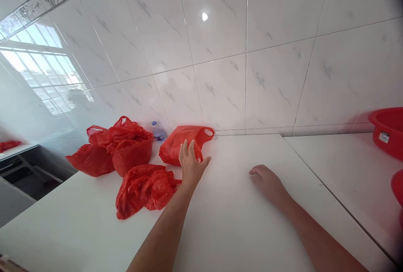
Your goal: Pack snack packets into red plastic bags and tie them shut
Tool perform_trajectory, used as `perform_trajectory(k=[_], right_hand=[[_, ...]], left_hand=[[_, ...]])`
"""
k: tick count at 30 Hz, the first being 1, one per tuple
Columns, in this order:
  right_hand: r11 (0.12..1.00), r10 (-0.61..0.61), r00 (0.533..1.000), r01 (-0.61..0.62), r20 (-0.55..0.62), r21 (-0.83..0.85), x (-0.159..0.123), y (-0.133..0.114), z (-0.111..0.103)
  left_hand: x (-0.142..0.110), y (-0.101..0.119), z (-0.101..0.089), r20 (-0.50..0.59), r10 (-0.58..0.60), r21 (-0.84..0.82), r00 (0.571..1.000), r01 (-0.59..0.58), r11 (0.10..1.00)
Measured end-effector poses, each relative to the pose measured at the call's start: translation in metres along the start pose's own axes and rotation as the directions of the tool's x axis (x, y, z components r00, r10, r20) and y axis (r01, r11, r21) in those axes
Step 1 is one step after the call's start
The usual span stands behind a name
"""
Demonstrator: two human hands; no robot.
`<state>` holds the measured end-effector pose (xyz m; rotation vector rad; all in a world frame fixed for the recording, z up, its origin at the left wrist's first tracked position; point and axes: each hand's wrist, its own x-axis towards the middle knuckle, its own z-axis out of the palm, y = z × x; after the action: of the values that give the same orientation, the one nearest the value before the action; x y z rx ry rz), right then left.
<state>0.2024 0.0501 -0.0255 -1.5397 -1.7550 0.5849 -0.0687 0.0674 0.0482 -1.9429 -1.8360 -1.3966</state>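
My left hand (191,166) is open, fingers spread, in front of a red plastic bag (176,142) near the wall. Whether the fingertips touch this bag I cannot tell. Left of my wrist lies a crumpled red plastic bag (145,190). My right hand (267,181) is over the white table (226,221), right of the bags, with its fingers curled together and nothing visible in them. Farther left stand several filled red plastic bags (134,152) pushed against each other; their contents are hidden.
A small clear bottle (158,132) with a blue cap stands by the tiled wall (220,91). At the right edge are a red plastic basin (388,131) and part of another red thing (399,188). A seam runs between two tabletops on the right.
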Motion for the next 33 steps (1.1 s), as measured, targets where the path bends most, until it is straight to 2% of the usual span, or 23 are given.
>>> perform_trajectory(k=[3, 7, 10, 13, 15, 18, 20, 24, 28, 31, 33], right_hand=[[1.0, -0.006, 1.0, 0.006, -0.005, 0.0, 0.001, 0.003, 0.0], [1.0, -0.01, 1.0, 0.01, -0.003, -0.017, 0.005, 0.004, -0.001], [0.997, -0.037, 0.999, 0.037, -0.007, -0.064, 0.009, 0.001, -0.001], [0.989, -0.08, 0.996, 0.075, -0.04, -0.125, 0.013, -0.003, 0.004], [0.982, -0.122, 0.991, 0.114, -0.053, -0.149, 0.012, -0.007, 0.01], [0.973, -0.192, 0.981, 0.184, -0.042, -0.142, 0.008, -0.016, 0.019], [0.966, -0.23, 0.972, 0.222, -0.045, -0.132, 0.004, -0.024, 0.024], [0.955, -0.289, 0.95, 0.278, -0.117, -0.106, -0.005, -0.042, 0.028], [0.944, -0.33, 0.921, 0.327, -0.206, -0.047, -0.012, -0.056, 0.028], [0.954, -0.266, 0.941, 0.288, -0.21, 0.085, -0.017, -0.063, 0.026], [0.944, -0.175, 0.965, 0.22, -0.194, 0.244, -0.019, -0.067, 0.024]], left_hand=[[0.018, -0.008, 0.016, -0.011, -0.084, 0.143, 0.996, 0.084, 0.986], [0.025, -0.035, 0.02, -0.068, -0.266, 0.206, 0.962, 0.274, 0.939], [0.021, -0.059, 0.022, -0.067, -0.289, 0.105, 0.955, 0.295, 0.95], [0.016, -0.077, 0.025, -0.116, -0.33, -0.038, 0.937, 0.327, 0.944], [0.014, -0.082, 0.027, -0.147, -0.373, -0.124, 0.916, 0.357, 0.926], [0.012, -0.079, 0.029, -0.122, -0.386, -0.189, 0.914, 0.361, 0.913], [0.009, -0.07, 0.029, -0.07, -0.355, -0.249, 0.932, 0.328, 0.911], [0.0, -0.043, 0.028, 0.02, -0.211, -0.431, 0.977, 0.199, 0.88], [-0.01, -0.022, 0.029, 0.11, -0.068, -0.465, 0.992, 0.111, 0.878], [-0.015, -0.015, 0.031, 0.151, 0.018, -0.41, 0.988, 0.046, 0.911], [-0.018, -0.014, 0.032, 0.164, 0.087, -0.361, 0.983, -0.022, 0.932]])
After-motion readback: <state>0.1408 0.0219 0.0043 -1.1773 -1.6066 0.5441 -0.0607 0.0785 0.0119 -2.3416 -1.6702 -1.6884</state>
